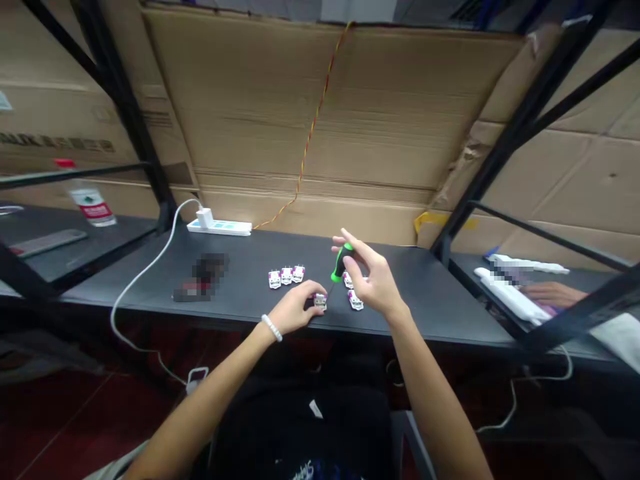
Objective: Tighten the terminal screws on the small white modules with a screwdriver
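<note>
On the dark desk, my left hand (296, 308), with a white bracelet at the wrist, pinches a small white part (320, 302) near the front edge. My right hand (369, 273) holds a green and black screwdriver (341, 262), its thin shaft slanting down towards that part. Whether the tip touches it is too small to tell. Three similar white and purple parts (287, 276) lie in a row beyond my left hand. Another such part (355, 301) rests below my right hand, and one more is partly hidden behind the fingers.
A white power strip (220, 227) with a plugged-in charger and cable lies at the desk's back left. A blurred-out object (203, 277) is on the left. Black metal frames (500, 153) flank the desk. Another person's hand (553, 293) shows at far right.
</note>
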